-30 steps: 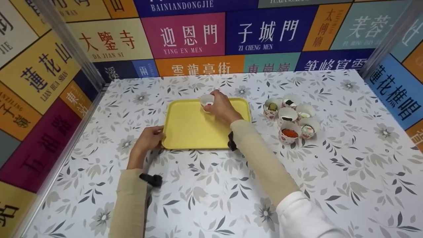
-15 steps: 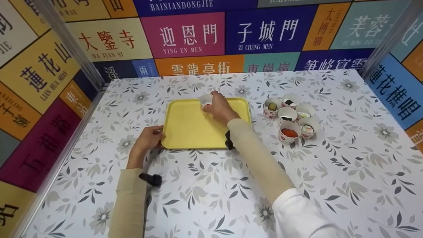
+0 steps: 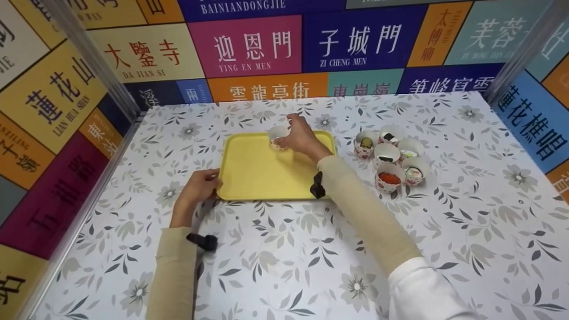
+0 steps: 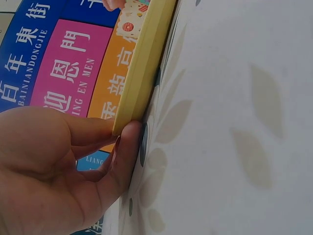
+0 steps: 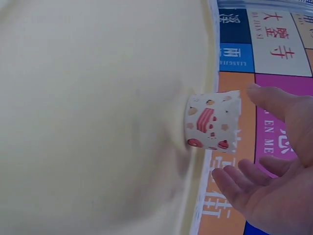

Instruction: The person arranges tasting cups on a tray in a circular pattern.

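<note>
A yellow tray (image 3: 253,173) lies on the table, and my left hand (image 3: 198,189) pinches its near left corner between thumb and fingers, as the left wrist view confirms. On the tray, by its far edge, stands a white paper cup (image 5: 212,121) printed with cakes and fruit. My right hand (image 3: 302,140) is beside this cup, its thumb and fingers spread wide. In the right wrist view a gap shows between the fingertips (image 5: 220,175) and the cup. What the cup holds is hidden in the current views.
Right of the tray, several similar paper cups stand close together, including one with orange-red contents (image 3: 389,178) and one with a green-brown piece (image 3: 366,143). A flower-patterned cloth (image 3: 275,258) covers the table. Panels with large characters (image 3: 249,46) enclose the back and sides.
My right hand has let go of the paper cup, spread its fingers and drawn slightly to the right. The cup stays on the tray's far part. My left hand has not moved.
</note>
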